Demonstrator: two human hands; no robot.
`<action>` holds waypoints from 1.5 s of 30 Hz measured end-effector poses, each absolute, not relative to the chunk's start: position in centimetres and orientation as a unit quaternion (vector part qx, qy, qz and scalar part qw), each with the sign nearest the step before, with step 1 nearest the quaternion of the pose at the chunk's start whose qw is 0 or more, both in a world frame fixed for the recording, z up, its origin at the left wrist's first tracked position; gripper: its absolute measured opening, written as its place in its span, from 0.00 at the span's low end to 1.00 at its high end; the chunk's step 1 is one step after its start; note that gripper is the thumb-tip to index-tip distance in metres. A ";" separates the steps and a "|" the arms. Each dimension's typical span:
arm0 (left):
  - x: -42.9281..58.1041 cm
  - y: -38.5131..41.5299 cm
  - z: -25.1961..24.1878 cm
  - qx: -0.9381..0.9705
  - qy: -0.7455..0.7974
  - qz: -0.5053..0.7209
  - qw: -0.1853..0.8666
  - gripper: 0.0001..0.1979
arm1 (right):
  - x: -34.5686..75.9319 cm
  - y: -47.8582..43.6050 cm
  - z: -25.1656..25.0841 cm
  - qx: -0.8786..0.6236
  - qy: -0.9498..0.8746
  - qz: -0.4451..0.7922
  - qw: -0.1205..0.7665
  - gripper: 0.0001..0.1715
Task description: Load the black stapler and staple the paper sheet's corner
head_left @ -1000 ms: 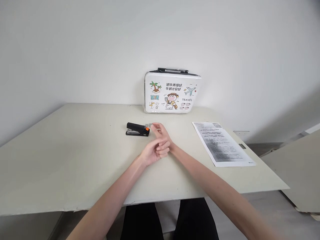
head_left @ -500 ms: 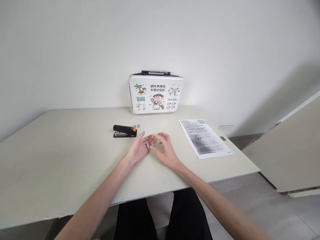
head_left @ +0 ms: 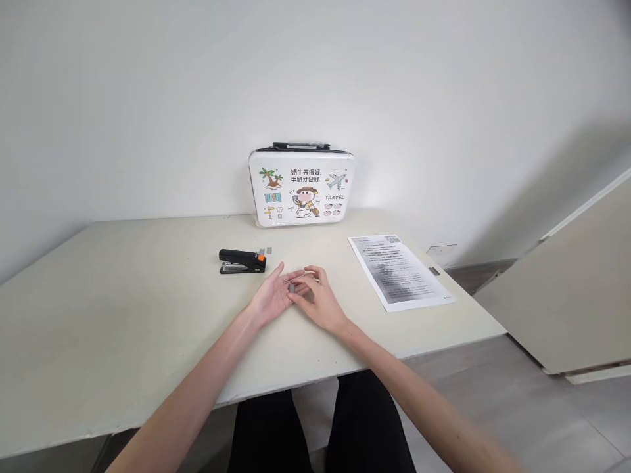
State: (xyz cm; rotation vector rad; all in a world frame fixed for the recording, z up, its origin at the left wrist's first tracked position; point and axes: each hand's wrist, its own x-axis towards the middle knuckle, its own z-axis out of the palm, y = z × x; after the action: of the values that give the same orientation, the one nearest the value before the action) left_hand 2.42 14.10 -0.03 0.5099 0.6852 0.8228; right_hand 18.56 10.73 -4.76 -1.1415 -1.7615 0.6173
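My left hand (head_left: 271, 297) lies palm up above the table, its fingers stretched out and open. At its palm is a small grey strip of staples (head_left: 292, 288). My right hand (head_left: 318, 301) reaches over from the right, with thumb and forefinger closed on that strip; its other fingers partly cover my left fingers. A black stapler (head_left: 241, 261) with an orange button lies on its base just beyond my left hand. Beside the stapler's front end are more small grey staple strips (head_left: 269, 250), one of them partly hidden.
A printed sheet of paper (head_left: 399, 272) lies on the right of the white table (head_left: 123, 315). Near its right edge is a small dark piece (head_left: 434, 270). A white cartoon-printed case (head_left: 302, 190) with a black handle stands against the wall.
My right thumb and forefinger have come together on the staple strip at my left palm. The left hand stays open, and the whole view has shifted slightly.
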 end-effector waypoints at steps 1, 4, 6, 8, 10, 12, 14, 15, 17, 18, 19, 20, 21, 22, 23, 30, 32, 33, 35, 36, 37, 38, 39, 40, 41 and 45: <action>2.4 14.1 -0.1 0.240 0.325 0.391 0.827 0.28 | 18.6 10.7 -4.8 -0.463 -0.712 0.251 0.465 0.16; 2.5 14.2 -0.2 0.242 0.327 0.397 0.823 0.26 | 18.7 10.7 -4.7 -0.465 -0.697 0.254 0.483 0.15; 2.6 14.3 -0.3 0.247 0.322 0.397 0.823 0.25 | 18.8 10.7 -4.5 -0.464 -0.686 0.259 0.496 0.15; 2.6 14.4 -0.4 0.253 0.321 0.394 0.823 0.25 | 18.8 10.7 -4.3 -0.465 -0.676 0.262 0.508 0.15; 2.7 14.4 -0.4 0.258 0.323 0.388 0.823 0.25 | 18.8 10.6 -4.1 -0.467 -0.666 0.258 0.521 0.15; 2.7 14.4 -0.4 0.265 0.322 0.383 0.824 0.26 | 18.8 10.4 -3.9 -0.468 -0.656 0.247 0.538 0.14; 2.7 14.3 -0.3 0.270 0.328 0.385 0.820 0.26 | 19.2 10.2 -3.7 -0.467 -0.652 0.231 0.550 0.15; 2.7 14.3 -0.2 0.270 0.334 0.388 0.816 0.26 | 19.7 10.0 -3.6 -0.469 -0.655 0.221 0.549 0.15; 2.8 14.2 -0.1 0.268 0.347 0.391 0.809 0.26 | 21.5 9.8 -3.5 -0.478 -0.668 0.192 0.537 0.16; 2.8 14.2 0.0 0.268 0.350 0.391 0.808 0.27 | 22.9 9.7 -3.4 -0.486 -0.675 0.175 0.526 0.17; 2.8 14.2 0.0 0.269 0.350 0.389 0.808 0.27 | 24.6 9.7 -3.4 -0.496 -0.680 0.155 0.517 0.17; 2.7 14.3 0.0 0.271 0.349 0.387 0.809 0.28 | 26.6 9.8 -3.4 -0.508 -0.681 0.135 0.509 0.17; 2.7 14.4 -0.1 0.274 0.348 0.386 0.809 0.27 | 28.9 9.9 -3.4 -0.520 -0.681 0.115 0.502 0.17; 2.7 14.4 -0.2 0.276 0.348 0.385 0.809 0.27 | 31.4 10.1 -3.5 -0.537 -0.676 0.096 0.496 0.18; 2.7 14.5 -0.2 0.279 0.349 0.385 0.807 0.26 | 34.0 10.3 -3.6 -0.556 -0.668 0.079 0.488 0.19; 3.1 14.4 0.4 0.278 0.386 0.393 0.787 0.20 | 49.3 12.2 -5.2 -0.704 -0.592 0.012 0.393 0.28; 3.1 14.3 0.6 0.278 0.394 0.395 0.782 0.19 | 51.6 12.8 -5.6 -0.723 -0.576 0.007 0.381 0.29; 3.1 14.4 0.6 0.278 0.395 0.395 0.781 0.19 | 52.5 13.2 -5.9 -0.729 -0.572 0.007 0.376 0.28; 3.0 14.5 0.4 0.279 0.394 0.395 0.782 0.19 | 53.7 13.9 -6.3 -0.742 -0.564 0.008 0.362 0.27; 2.9 14.6 0.3 0.279 0.392 0.396 0.782 0.19 | 54.2 14.3 -6.5 -0.748 -0.561 0.010 0.354 0.26; 2.8 14.7 0.2 0.280 0.389 0.397 0.783 0.19 | 54.6 14.7 -6.8 -0.754 -0.559 0.012 0.346 0.26; 2.8 14.7 0.1 0.281 0.387 0.397 0.783 0.19 | 55.0 15.0 -7.0 -0.759 -0.557 0.015 0.338 0.25; 2.7 14.8 0.0 0.282 0.387 0.397 0.783 0.19 | 55.4 15.3 -7.2 -0.763 -0.556 0.016 0.330 0.25; 2.7 14.8 0.0 0.283 0.388 0.397 0.782 0.18 | 55.7 15.5 -7.5 -0.766 -0.555 0.018 0.322 0.25; 2.7 14.8 0.0 0.282 0.390 0.396 0.782 0.18 | 56.0 15.6 -7.7 -0.769 -0.556 0.019 0.316 0.25; 2.7 14.8 -0.1 0.281 0.394 0.396 0.780 0.18 | 56.8 15.7 -8.3 -0.769 -0.567 0.021 0.296 0.24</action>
State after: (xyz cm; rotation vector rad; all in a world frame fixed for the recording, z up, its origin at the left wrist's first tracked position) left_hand 2.74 14.84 -0.07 0.6071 0.8504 0.8559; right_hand 56.78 15.75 -8.33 -2.0445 -1.5067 0.0559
